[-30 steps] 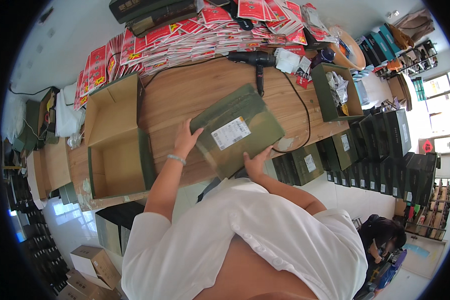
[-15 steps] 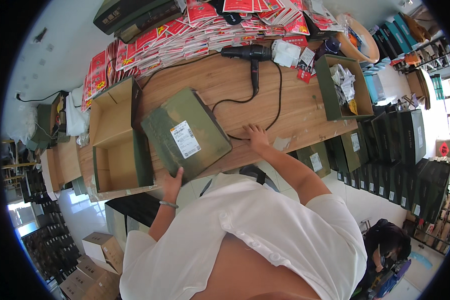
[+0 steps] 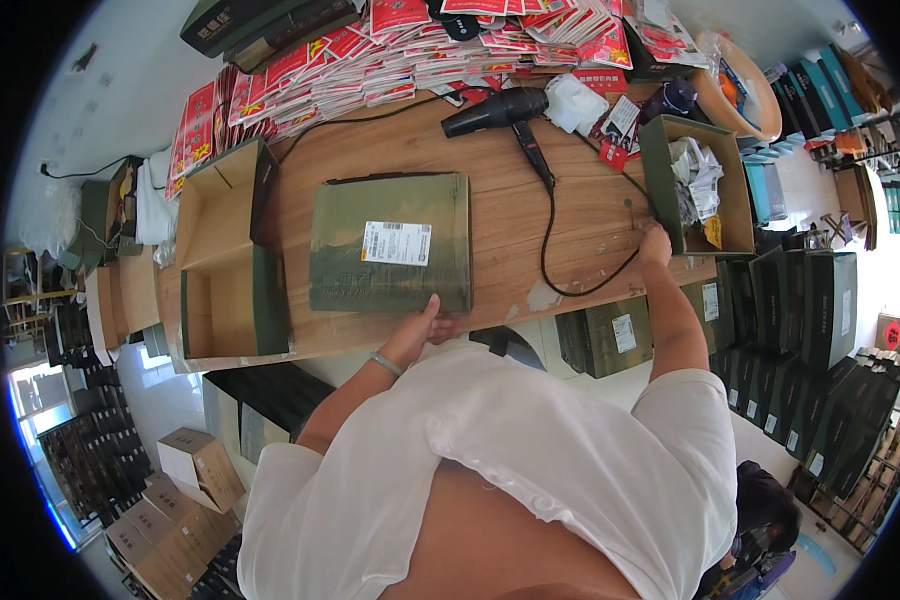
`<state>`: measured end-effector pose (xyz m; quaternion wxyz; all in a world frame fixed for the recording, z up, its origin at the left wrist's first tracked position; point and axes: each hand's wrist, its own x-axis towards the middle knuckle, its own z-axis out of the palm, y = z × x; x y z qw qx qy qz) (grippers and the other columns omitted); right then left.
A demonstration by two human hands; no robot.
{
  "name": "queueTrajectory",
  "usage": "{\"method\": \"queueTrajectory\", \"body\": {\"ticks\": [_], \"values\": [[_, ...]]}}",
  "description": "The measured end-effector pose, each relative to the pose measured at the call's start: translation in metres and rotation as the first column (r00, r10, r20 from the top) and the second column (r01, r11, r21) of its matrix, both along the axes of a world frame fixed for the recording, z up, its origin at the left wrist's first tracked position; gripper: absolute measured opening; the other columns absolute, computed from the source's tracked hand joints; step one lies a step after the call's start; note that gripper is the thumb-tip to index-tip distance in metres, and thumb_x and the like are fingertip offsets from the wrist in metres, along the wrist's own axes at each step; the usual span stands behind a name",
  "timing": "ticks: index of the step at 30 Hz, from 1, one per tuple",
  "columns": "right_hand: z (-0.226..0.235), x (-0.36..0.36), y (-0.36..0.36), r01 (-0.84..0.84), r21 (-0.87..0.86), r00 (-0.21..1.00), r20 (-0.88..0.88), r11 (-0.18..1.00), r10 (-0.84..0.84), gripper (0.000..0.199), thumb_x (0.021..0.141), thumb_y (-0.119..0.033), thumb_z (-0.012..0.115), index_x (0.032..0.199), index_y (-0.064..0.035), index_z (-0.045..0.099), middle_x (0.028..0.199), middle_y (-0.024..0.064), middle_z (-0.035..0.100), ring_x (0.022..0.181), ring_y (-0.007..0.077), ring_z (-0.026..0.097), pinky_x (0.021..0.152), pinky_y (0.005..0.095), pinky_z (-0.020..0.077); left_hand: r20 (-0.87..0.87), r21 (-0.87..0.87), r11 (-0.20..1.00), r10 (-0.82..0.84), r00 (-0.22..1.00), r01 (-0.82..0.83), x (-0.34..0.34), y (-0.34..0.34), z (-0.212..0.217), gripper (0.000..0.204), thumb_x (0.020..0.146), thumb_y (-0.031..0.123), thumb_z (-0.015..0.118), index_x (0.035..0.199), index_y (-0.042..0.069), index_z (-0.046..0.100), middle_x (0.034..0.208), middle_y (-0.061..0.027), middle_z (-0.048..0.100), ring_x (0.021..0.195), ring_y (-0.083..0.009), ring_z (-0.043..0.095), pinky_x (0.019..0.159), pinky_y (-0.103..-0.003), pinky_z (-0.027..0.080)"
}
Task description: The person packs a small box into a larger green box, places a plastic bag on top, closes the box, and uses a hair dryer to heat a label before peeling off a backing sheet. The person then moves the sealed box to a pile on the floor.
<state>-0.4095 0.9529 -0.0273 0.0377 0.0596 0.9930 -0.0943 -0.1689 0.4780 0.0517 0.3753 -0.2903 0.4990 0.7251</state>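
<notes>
My left hand (image 3: 426, 332) is loosely open, thumb at the near edge of the green box (image 3: 390, 270), which lies shut on the table (image 3: 510, 230). My right hand (image 3: 655, 246) is by the right-hand open box (image 3: 660, 190); I can't tell whether it grips.

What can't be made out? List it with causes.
All in the head view:
Inside of the closed green cardboard box: hidden by its lid.
Part of the bottom of the right-side open green cardboard box: under crumpled silvery wrapping.
Whether the right hand touches that box: too small.
Red-and-white paper pile: cut off by upper edge.
</notes>
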Motion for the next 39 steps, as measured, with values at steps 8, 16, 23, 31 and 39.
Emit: {"method": "queueTrajectory", "body": {"ticks": [8,16,23,31,39], "values": [[0.057,0.048,-0.085,-0.182,0.416,0.981,0.136,0.891,0.137,0.043,0.089,-0.006,0.052,0.131,-0.0047,0.049,0.144,0.0171,0.037,0.131,0.0310,0.038,0.101,0.0362,0.0396,-0.203,-0.384,0.917,0.034,0.979,-0.111,0.002,-0.027,0.028,0.047,0.100,0.040,0.043,0.105,-0.003,0.063,0.093,-0.0138,0.069,0.078,-0.0205,0.065,0.069,-0.030,0.049],[-0.038,0.161,-0.290,0.327,-0.770,0.869,0.473,0.549,0.145,0.065,0.095,-0.055,0.037,0.127,-0.0010,0.053,0.123,0.0195,0.057,0.112,0.0301,0.055,0.096,0.0386,0.0423,-0.512,-0.724,0.300,0.369,0.775,-0.621,0.031,-0.213,-0.052,0.041,0.099,0.040,0.042,0.109,0.005,0.061,0.105,-0.0099,0.065,0.097,-0.0229,0.059,0.084,-0.039,0.046],[0.076,0.153,-0.317,0.559,-0.664,0.742,0.668,0.497,0.058,0.096,0.085,-0.079,0.026,0.134,0.0007,0.047,0.125,0.0199,0.056,0.111,0.0317,0.056,0.096,0.0400,0.0438,-0.078,-0.002,0.862,0.505,0.860,-0.507,0.018,-0.228,-0.032,0.043,0.099,0.042,0.036,0.123,0.010,0.054,0.116,-0.0044,0.060,0.103,-0.0191,0.055,0.092,-0.034,0.043],[0.182,0.113,-0.311,0.304,-0.951,0.953,0.304,0.051,-0.018,0.083,0.090,-0.070,0.032,0.119,0.0037,0.057,0.097,0.0109,0.063,0.083,0.0206,0.058,0.074,0.0313,0.0464,-0.356,0.325,0.875,0.465,0.810,-0.359,-0.006,-0.273,0.106,0.043,0.100,0.042,0.040,0.121,0.009,0.057,0.109,-0.0049,0.062,0.097,-0.0181,0.058,0.089,-0.033,0.044],[0.144,0.158,-0.393,0.122,-0.884,0.986,0.159,0.450,0.044,0.029,0.090,-0.024,0.060,0.108,-0.0022,0.065,0.085,0.0077,0.063,0.081,0.0192,0.060,0.074,0.0305,0.0483,-0.574,-0.180,0.959,0.076,0.815,-0.216,-0.007,-0.273,0.087,0.039,0.100,0.034,0.045,0.125,0.006,0.054,0.102,-0.0057,0.061,0.090,-0.0139,0.057,0.085,-0.029,0.046]]}}
